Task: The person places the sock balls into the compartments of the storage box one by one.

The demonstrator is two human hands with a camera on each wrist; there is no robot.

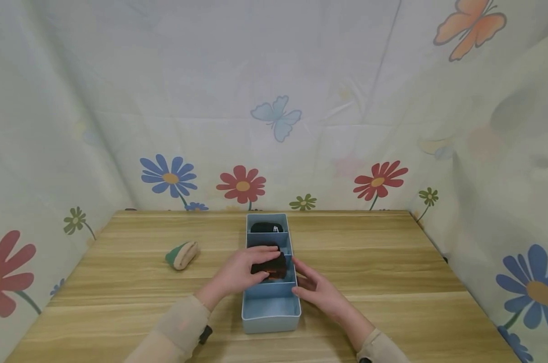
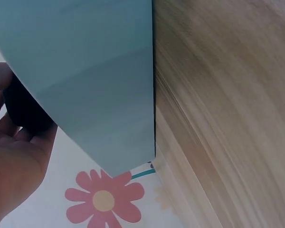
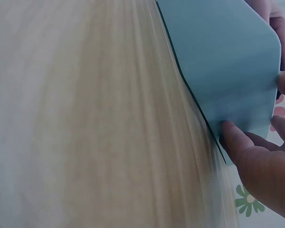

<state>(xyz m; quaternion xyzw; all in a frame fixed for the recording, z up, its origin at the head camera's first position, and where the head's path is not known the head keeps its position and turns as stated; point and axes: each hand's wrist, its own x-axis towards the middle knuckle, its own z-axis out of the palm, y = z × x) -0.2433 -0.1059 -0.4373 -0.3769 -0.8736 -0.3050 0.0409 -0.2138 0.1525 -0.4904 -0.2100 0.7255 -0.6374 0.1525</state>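
A pale blue box (image 1: 271, 306) with a row of compartments stands lengthwise on the table. My left hand (image 1: 237, 269) reaches in over its left wall, thumb and fingers around a dark folded sock (image 1: 280, 263) with orange-brown marks, at the third compartment from the back. The left wrist view shows that hand (image 2: 19, 156) gripping black fabric (image 2: 26, 107) just past the rim. Against the box's right wall rests my right hand (image 1: 321, 292), fingertips on the outer side and at the rim. A black folded sock with a white mark (image 1: 266, 228) lies in the back compartment.
A green and beige rolled sock (image 1: 183, 255) lies on the wooden table (image 1: 369, 262), left of the box. Behind the table hangs a curtain (image 1: 328, 151) printed with flowers and butterflies, which also runs along both sides.
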